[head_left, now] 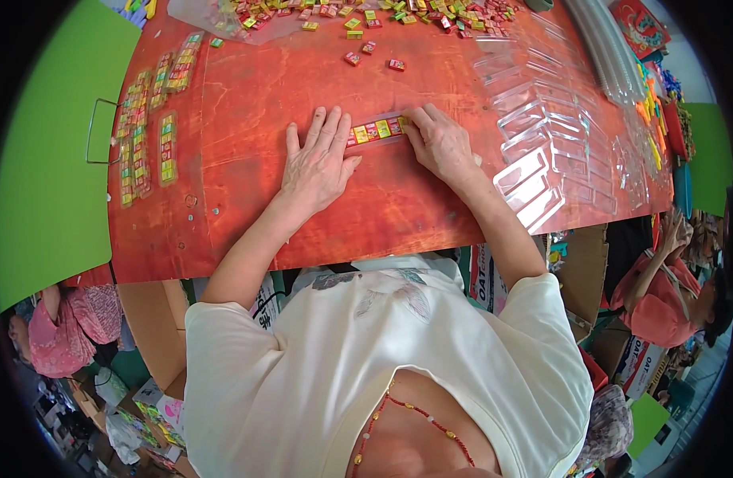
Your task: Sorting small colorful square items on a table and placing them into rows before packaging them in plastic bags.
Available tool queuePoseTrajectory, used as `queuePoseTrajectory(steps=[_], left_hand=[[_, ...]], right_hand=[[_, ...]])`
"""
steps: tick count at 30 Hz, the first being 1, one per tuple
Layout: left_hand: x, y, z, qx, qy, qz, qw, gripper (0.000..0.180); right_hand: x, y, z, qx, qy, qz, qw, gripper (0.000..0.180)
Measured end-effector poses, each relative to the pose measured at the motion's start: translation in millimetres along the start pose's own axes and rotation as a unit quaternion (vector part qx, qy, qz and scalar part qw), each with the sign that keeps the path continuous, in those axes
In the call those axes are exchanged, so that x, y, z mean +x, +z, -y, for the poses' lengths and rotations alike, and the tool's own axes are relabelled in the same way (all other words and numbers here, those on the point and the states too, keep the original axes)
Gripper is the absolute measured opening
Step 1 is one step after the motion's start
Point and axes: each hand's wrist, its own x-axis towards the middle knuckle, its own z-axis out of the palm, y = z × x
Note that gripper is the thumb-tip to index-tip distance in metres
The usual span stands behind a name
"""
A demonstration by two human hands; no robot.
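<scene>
A narrow clear plastic tray [374, 143] lies crosswise on the red table in front of me. Inside it sits a row of small red and yellow boxes [374, 131]. My left hand [317, 163] rests flat at the tray's left end, fingers stretched and spread, with the index finger beside the row. At the opposite end, my right hand [444, 145] has its thumb and fingers closed around the tray's right tip. The fingers hide that tip, so I cannot see whether a box is also between them.
Filled trays [168, 147] lie at the table's left side. Loose little boxes [366, 17] are heaped along the far edge, with a few strays nearer. Clear empty trays [534, 179] overlap on the right, below stacked clear plastic [601, 48]. A green board [51, 143] adjoins the left edge.
</scene>
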Motion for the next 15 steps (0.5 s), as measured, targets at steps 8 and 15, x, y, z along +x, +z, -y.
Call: queuePoseTrajectory(steps=[8, 15], left_hand=[[3.9, 2.4, 23.1, -0.200, -0.014, -0.064, 0.977, 0.080], [5.5, -8.7, -0.5, -0.009, 0.013, -0.043, 0.999, 0.069]], right_hand=[[-3.8, -2.0, 1.7, 0.030, 0.019, -0.036, 0.999, 0.017], [-4.4, 3.9, 10.0, -0.010, -0.101, -0.007, 0.995, 0.021]])
